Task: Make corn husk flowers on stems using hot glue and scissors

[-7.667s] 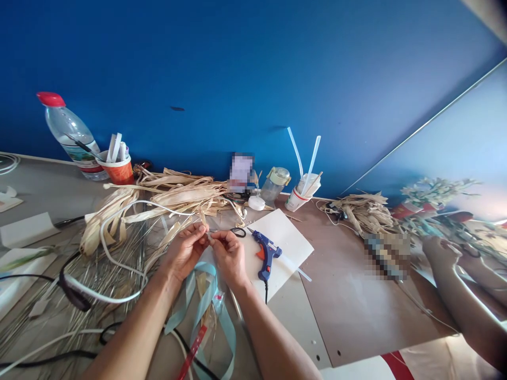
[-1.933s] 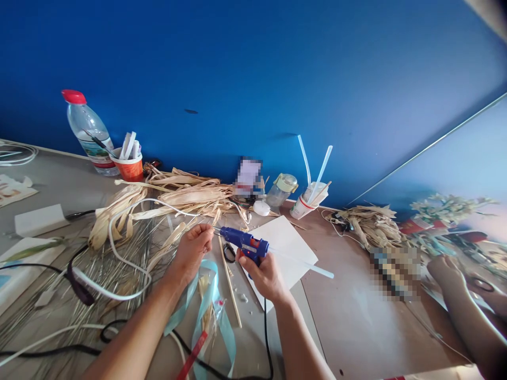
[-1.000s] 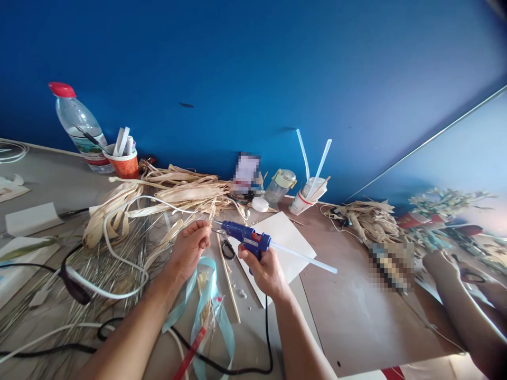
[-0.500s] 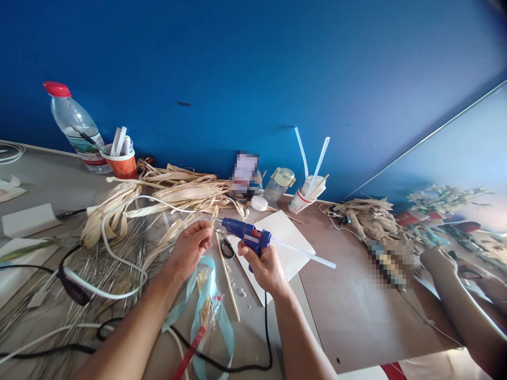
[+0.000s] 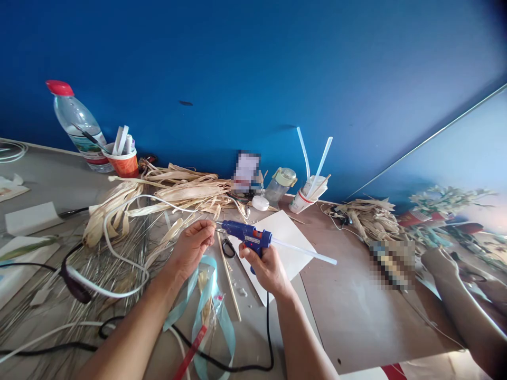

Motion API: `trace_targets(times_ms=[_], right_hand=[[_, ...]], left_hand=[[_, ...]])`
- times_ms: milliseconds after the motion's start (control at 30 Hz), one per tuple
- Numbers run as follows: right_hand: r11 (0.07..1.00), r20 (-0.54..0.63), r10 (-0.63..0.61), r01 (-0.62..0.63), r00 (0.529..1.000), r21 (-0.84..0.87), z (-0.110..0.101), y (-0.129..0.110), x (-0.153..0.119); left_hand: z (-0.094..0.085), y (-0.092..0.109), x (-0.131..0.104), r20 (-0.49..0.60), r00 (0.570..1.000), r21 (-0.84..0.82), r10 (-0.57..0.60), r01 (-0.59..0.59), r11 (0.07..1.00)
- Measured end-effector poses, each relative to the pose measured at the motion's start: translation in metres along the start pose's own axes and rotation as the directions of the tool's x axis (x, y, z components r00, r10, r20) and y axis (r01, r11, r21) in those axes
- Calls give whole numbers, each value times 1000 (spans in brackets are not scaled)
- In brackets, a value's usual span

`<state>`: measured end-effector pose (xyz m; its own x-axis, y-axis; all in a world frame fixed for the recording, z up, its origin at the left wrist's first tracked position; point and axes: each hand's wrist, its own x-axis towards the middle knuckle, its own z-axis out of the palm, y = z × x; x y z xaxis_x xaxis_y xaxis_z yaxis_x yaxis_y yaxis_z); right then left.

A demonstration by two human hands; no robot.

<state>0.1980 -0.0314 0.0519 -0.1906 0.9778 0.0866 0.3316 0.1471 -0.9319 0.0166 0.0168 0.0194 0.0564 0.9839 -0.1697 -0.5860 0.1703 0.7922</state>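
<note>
My right hand [image 5: 271,266] grips a blue hot glue gun [image 5: 247,234] by its handle, with a long clear glue stick [image 5: 304,250] sticking out of its rear. The nozzle points left and is right at the fingertips of my left hand [image 5: 196,240]. That hand's fingers are pinched together; whatever lies between them is too small to name. Just beyond the fingertips shows a pale tip of dry husk [image 5: 217,212], and I cannot tell if it is held. Below the hands lie black-handled scissors [image 5: 228,248], a thin wooden stick [image 5: 230,279] and a light blue ribbon [image 5: 209,301].
Dried corn husks [image 5: 186,187] and many thin wires [image 5: 130,253] cover the left side. A bottle [image 5: 81,126], an orange cup [image 5: 125,163], a jar [image 5: 282,184] and a white cup [image 5: 303,200] stand by the blue wall. Cables cross the table. A co-worker's hands [image 5: 439,264] are at right.
The view has shifted very slightly. Both hands and the glue gun keep nearly the same position, with the nozzle still at my left fingertips.
</note>
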Motion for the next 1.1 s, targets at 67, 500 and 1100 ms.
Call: trace_targets(times_ms=[67,500,1100], right_hand=[[1000,-1,-3,3,1000,-5,0,0,0],[997,-15,2,-3,1000,-74,-1,-4,-1],[998,-49,-8,5,999,-67,-1,-4,-1]], left_hand=[[0,-1,0,-2,1000,-1,8,-8,1000],[1,-1,2,-33,999,-67,4,-7,998],[2,-1,1,-18,1000,-43,-10,10,999]])
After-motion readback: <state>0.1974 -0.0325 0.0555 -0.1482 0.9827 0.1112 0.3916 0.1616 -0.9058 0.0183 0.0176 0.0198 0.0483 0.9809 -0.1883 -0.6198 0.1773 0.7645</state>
